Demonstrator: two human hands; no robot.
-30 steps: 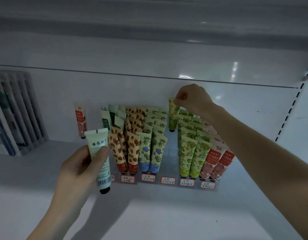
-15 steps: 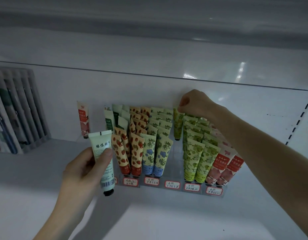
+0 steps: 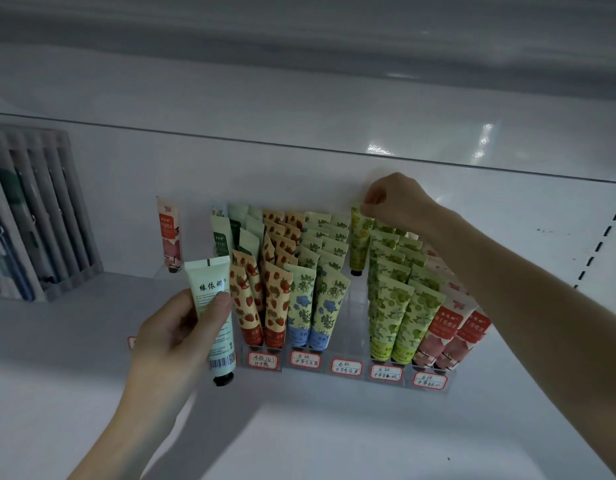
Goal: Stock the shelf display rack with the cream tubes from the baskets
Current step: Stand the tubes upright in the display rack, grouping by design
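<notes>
A person's left hand [image 3: 176, 336] is gripping a mint-green cream tube [image 3: 214, 317] before the clear display rack [image 3: 348, 374], while the right hand [image 3: 396, 200] is pinching a yellow-green tube's [image 3: 360, 237] top at the rack's back row.

Lettering on tubes and tags, placed by the rack [image 3: 320, 375].
Left of rack, mint tube [image 3: 213, 306]: three dark Chinese characters, seemingly 缘依娜; small print below unreadable; barcode [image 3: 221, 361] near the cap. On rack front, five red-bordered tags [image 3: 347, 366]: handwritten Chinese, illegible. At rack's right end, pink tubes [image 3: 448, 341]: red labels, white characters, blurred. At rack's back, yellow tube [image 3: 360, 237]: nothing readable.
</notes>
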